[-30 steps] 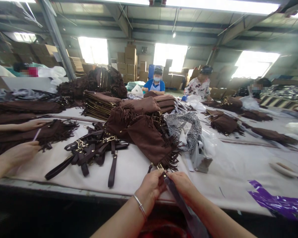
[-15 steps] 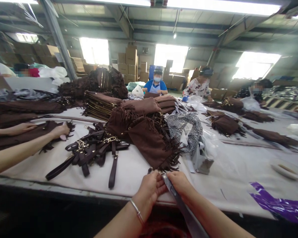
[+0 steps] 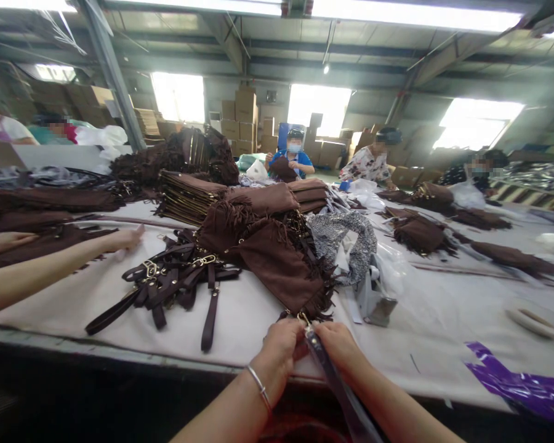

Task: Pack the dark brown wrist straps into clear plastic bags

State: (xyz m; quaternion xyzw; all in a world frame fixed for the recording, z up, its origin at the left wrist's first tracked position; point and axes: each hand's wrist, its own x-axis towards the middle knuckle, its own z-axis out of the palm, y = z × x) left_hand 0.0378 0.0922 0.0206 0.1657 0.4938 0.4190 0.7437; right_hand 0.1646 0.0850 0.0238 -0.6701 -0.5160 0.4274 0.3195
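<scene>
A brown fringed bag (image 3: 289, 267) lies on the table edge-on to me, its near corner reaching my hands. My left hand (image 3: 284, 344), with a bangle on the wrist, is closed at that corner, around the bag's edge by a metal clasp (image 3: 303, 319). Close beside it, my right hand (image 3: 337, 344) grips the clasp end of a dark strap (image 3: 335, 375), which runs down toward my body. The fingertips partly hide the hardware. To the left lies a heap of dark wrist straps (image 3: 175, 277) with gold clasps.
Folded brown bags (image 3: 191, 197) are stacked behind. Right of the bag are a grey speckled cloth (image 3: 344, 240), clear plastic, a tape roll (image 3: 538, 317) and purple film (image 3: 526, 375). A co-worker's arms (image 3: 74, 252) reach in from the left; other people sit across the table.
My left fingers have curled in from a flatter pose, and the clasp shows more between my hands. The co-worker's hand at left has lifted off the fringe; the person opposite has raised a brown piece.
</scene>
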